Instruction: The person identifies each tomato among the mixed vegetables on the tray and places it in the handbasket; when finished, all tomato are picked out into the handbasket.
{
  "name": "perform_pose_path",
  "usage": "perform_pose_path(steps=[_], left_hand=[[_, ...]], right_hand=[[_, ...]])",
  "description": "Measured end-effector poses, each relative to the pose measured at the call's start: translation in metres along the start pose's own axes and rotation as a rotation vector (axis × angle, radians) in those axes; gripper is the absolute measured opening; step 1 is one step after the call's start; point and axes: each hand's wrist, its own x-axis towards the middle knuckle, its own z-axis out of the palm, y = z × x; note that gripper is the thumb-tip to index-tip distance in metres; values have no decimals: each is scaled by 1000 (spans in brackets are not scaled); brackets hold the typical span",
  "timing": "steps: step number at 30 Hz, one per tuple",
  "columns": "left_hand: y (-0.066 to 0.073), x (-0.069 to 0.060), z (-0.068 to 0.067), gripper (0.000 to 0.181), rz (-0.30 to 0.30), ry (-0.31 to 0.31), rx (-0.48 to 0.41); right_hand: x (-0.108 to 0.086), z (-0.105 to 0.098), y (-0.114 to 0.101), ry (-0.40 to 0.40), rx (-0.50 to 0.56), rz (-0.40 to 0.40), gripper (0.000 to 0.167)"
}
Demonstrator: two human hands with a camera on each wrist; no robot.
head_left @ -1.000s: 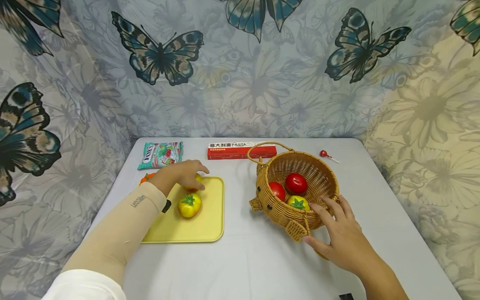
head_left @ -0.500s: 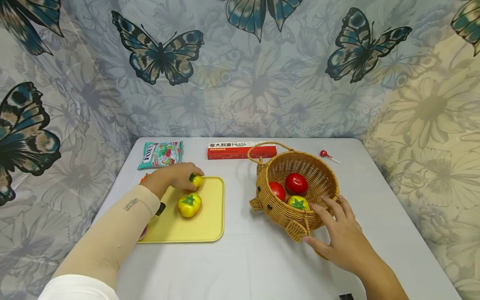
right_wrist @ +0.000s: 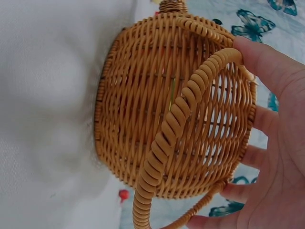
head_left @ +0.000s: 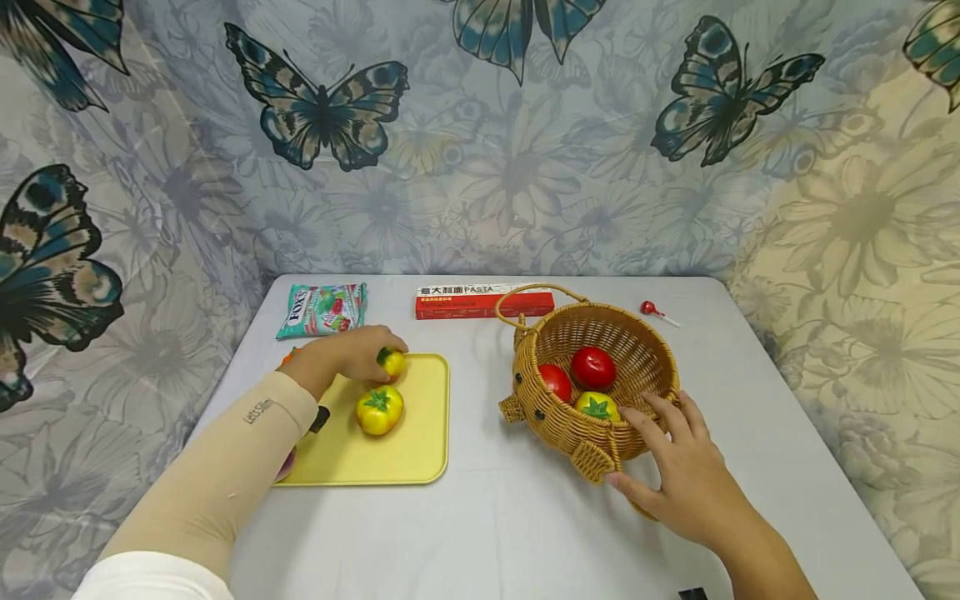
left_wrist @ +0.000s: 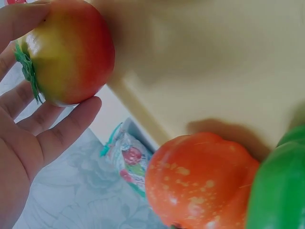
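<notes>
My left hand [head_left: 356,352] pinches a yellow-red tomato [left_wrist: 71,52] with a green leafy top, at the far side of the yellow tray [head_left: 420,458]. Whether this tomato touches the tray is hard to tell. A yellow tomato [head_left: 379,411] lies on the tray just nearer. My right hand [head_left: 686,475] holds the near right rim of a wicker basket [head_left: 558,425], fingertips over the rim and thumb by the base of its near handle [right_wrist: 176,114]. Inside the basket lie two red tomatoes [head_left: 593,367] and another yellow tomato [head_left: 597,406].
An orange ribbed vegetable [left_wrist: 200,176] and a smooth green one [left_wrist: 281,186] sit by the tray's left side. A purple thing [head_left: 286,467] peeks from under the left forearm. Behind are a FOX'S candy bag [head_left: 324,310], a pasta box [head_left: 480,303] and a lollipop [head_left: 649,308].
The left hand's fingers have closed on the far tomato and the hand has drawn slightly left. Over the last half second it barely moves. The right hand and basket stay put.
</notes>
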Motion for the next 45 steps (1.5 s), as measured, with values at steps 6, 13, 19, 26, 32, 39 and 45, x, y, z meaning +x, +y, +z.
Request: perform_pose_path(steps=[6,13,19,26,32,39,45], left_hand=[[7,0,-7,53,24,14,19],[25,6,-21,53,33,28,15],[49,11,-34,53,93,68,30],[90,18,-53,52,178,84,116],[127,24,-71,53,223,69,168],[156,32,-84,52,303,77,208],[178,41,-88,54,308,69,244]], right_hand=[[0,1,0,-3,7,3,83],[-1,2,1,-1,8,-2,84],[-1,2,-1,-21,1,18,85],[-1,1,0,-4,0,5,84],[-1,2,1,13,-1,-7,83],[-1,3,2,26,9,-13,82],[0,3,2,13,8,-9,84]])
